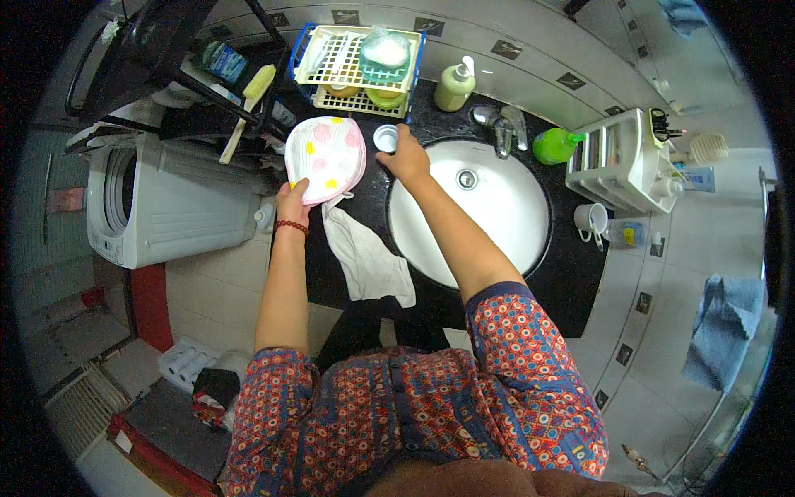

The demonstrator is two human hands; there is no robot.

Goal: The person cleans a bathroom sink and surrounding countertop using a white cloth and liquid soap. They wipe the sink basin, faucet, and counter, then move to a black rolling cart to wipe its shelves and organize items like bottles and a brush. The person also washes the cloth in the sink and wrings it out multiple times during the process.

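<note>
Here: left hand (293, 204) holding dotted fabric (323, 157); blue bottle label (224, 62) blurred.

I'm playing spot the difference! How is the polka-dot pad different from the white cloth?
The polka-dot pad has pink and yellow spots; the white cloth looks plain. The pad is rounded; the cloth is long and wrinkled. The left hand holds the pad, but the cloth lies on the black counter. Both are partly white.
</note>
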